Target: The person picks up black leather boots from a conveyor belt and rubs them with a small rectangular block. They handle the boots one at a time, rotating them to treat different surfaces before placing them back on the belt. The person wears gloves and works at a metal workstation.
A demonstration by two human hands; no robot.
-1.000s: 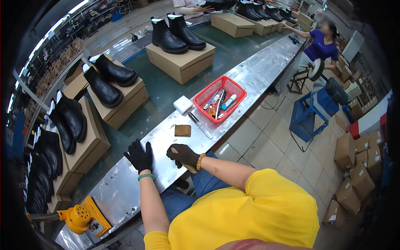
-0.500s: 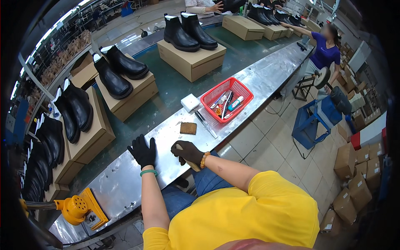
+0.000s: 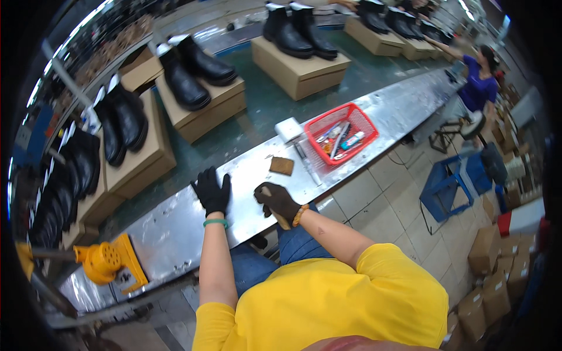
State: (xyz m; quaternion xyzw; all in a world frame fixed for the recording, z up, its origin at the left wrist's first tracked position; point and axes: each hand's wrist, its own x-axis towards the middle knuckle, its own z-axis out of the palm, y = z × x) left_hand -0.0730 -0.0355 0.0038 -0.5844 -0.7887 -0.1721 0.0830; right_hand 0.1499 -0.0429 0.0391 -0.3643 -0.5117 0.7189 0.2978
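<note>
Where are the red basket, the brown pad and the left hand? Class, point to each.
Red basket [image 3: 359, 121]: head view, on its mesh wall.
Brown pad [image 3: 281, 166]: head view, middle of its top.
Left hand [image 3: 212, 192]: head view, on its gloved back.

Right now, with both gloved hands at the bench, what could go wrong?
The right hand is by the metal bench's near edge, so the tan object in it might drop off if the grip loosens. The red basket sits close to that edge too, and a careless sweep could tip it. The foremost black boots stand on a cardboard box; a bump might topple them.
</note>
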